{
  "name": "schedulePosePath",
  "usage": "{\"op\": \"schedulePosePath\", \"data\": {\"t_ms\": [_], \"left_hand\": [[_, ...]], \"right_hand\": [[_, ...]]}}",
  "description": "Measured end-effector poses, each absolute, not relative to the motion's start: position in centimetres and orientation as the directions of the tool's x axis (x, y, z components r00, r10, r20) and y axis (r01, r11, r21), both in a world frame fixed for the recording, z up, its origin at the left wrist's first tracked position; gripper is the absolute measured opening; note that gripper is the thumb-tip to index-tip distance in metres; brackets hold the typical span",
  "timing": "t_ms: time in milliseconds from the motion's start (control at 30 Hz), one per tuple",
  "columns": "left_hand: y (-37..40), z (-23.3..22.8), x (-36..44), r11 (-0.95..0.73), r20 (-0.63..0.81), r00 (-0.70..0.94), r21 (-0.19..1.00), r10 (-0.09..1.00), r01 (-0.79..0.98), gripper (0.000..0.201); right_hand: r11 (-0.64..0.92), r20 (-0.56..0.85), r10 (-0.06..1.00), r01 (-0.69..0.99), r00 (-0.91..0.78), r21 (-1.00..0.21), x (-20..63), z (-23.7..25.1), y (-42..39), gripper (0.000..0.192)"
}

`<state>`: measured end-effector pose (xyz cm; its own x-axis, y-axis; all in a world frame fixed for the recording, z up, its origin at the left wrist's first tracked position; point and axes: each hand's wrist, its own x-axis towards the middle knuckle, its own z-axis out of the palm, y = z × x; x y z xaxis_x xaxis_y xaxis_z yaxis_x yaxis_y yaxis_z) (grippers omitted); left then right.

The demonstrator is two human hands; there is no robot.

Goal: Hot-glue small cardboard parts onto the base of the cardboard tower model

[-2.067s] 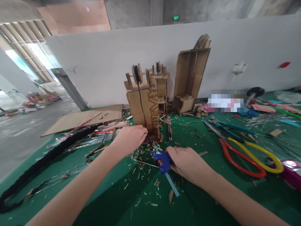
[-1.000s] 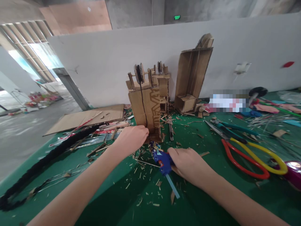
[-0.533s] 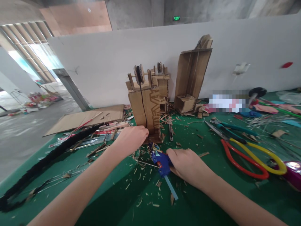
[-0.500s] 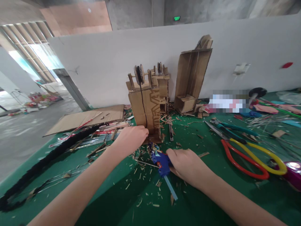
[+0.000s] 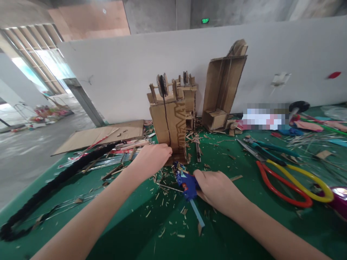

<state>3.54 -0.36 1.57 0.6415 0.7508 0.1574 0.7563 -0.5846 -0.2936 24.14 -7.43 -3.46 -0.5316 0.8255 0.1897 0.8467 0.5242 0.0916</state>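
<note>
My left hand (image 5: 151, 159) is closed against the base of a tall cardboard tower (image 5: 168, 122) that stands on the green table (image 5: 130, 231); a black cord runs down the tower's front. My right hand (image 5: 217, 189) grips a blue glue gun (image 5: 187, 184), its nozzle pointing at the foot of the tower. A pale glue stick sticks out of the gun's back toward me. Small cardboard scraps lie all around both hands.
Large scissors with red and yellow handles (image 5: 287, 180) lie to the right, with teal-handled scissors (image 5: 265, 147) behind them. A second cardboard structure (image 5: 222, 90) leans on the white wall. Flat cardboard (image 5: 100, 135) and a black braided rope (image 5: 54, 184) lie to the left.
Almost nothing has changed. Both hands stay at the base of the tower; the glue gun shifted only slightly as the view drifted.
</note>
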Motion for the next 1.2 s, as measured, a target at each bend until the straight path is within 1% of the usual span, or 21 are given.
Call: {"op": "schedulePosePath", "data": {"t_ms": [333, 500, 600, 733, 967, 1100, 1200], "left_hand": [[-0.4, 1.5, 3.5, -0.585, 0.154, 0.641, -0.292, 0.752, 0.757, 0.027], [-0.6, 1.7, 3.6, -0.572, 0.142, 0.633, -0.316, 0.761, 0.757, 0.026], [-0.6, 1.7, 3.6, -0.569, 0.144, 0.635, -0.326, 0.759, 0.755, 0.026], [-0.6, 1.6, 3.6, -0.572, 0.141, 0.634, -0.318, 0.760, 0.756, 0.027], [-0.8, 1.9, 3.6, -0.572, 0.137, 0.633, -0.315, 0.762, 0.757, 0.026], [-0.9, 2.2, 3.3, -0.578, 0.141, 0.636, -0.307, 0.759, 0.757, 0.028], [-0.8, 2.4, 2.9, -0.581, 0.166, 0.636, -0.282, 0.754, 0.763, 0.029]], "right_hand": [[0.535, 0.202, 0.814, 0.838, -0.545, 0.108, 24.3, -3.4, -7.5, 0.018], [0.542, 0.241, 0.800, 0.834, -0.549, 0.102, 24.4, -3.5, -7.6, 0.018], [0.544, 0.240, 0.800, 0.834, -0.549, 0.095, 24.4, -3.5, -7.6, 0.017], [0.539, 0.221, 0.808, 0.837, -0.546, 0.096, 24.4, -3.5, -7.6, 0.017], [0.542, 0.244, 0.799, 0.834, -0.550, 0.106, 24.4, -3.4, -7.8, 0.019], [0.573, 0.216, 0.787, 0.815, -0.577, 0.090, 25.0, -3.0, -8.0, 0.024], [0.566, 0.212, 0.795, 0.821, -0.569, 0.082, 25.5, -2.7, -8.1, 0.026]]}}
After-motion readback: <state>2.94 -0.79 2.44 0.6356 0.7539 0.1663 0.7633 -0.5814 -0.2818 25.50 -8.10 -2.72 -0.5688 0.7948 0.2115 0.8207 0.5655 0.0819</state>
